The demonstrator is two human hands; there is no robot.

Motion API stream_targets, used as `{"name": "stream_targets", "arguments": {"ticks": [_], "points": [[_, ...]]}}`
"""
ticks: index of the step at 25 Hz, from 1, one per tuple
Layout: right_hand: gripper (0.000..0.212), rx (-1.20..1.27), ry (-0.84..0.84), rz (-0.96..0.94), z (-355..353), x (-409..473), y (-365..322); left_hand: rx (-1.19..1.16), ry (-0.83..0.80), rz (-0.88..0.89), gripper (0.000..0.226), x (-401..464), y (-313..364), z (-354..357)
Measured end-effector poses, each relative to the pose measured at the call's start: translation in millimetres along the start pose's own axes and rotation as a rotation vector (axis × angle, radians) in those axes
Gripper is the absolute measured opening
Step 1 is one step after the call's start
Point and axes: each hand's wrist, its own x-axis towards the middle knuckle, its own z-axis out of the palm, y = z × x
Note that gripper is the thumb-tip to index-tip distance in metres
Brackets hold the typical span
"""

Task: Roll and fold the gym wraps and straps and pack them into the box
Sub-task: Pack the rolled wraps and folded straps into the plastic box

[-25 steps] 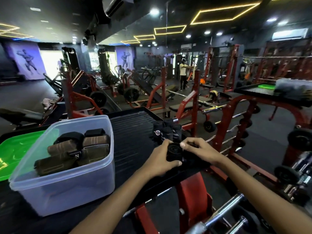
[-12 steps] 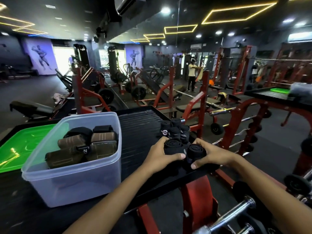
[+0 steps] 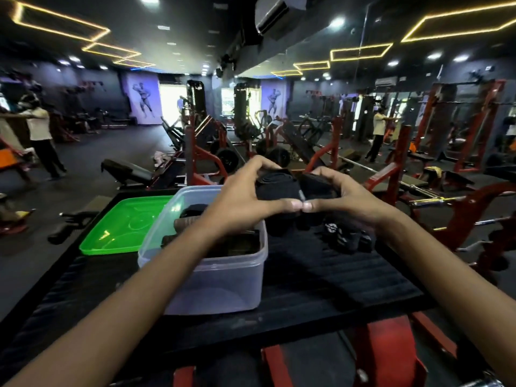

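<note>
Gym floor beyond, red racks and benches, a few people standing far off; black ribbed platform (image 3: 321, 277) under my arms, serving as the work surface.

Item: clear plastic box (image 3: 212, 277), standing on the platform toward its left; brown and black rolled wraps (image 3: 223, 244) already lie inside, partly hidden by my left forearm.

Item: green lid (image 3: 122, 227), flat on the platform just left of the box, off and waiting.

Item: two black rolled wraps (image 3: 282, 188), side by side, lifted clear of the platform; half a second ago they sat on the surface under my palms, now they hang in the air just right of the box and above its rim.

Item: my left hand (image 3: 245, 202), fingers curled over the left roll, thumb beneath; my right hand (image 3: 349, 196), fingers curled over the right roll; the two thumb tips touch below the pair.

Item: remaining black straps (image 3: 343, 237), some with white print, heaped on the platform beneath my hands, not yet packed.

Assessment: rolling of this pair appears finished; the lift suggests both go into the box next; the heap still needs handling, so the task is partway done.
</note>
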Motion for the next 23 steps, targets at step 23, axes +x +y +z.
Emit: {"name": "stream_targets", "arguments": {"ticks": [23], "points": [[0.04,-0.664,-0.735,0.274,99,78,-22,0.461,-0.75,-0.314,0.038,-15,-85,-81]]}}
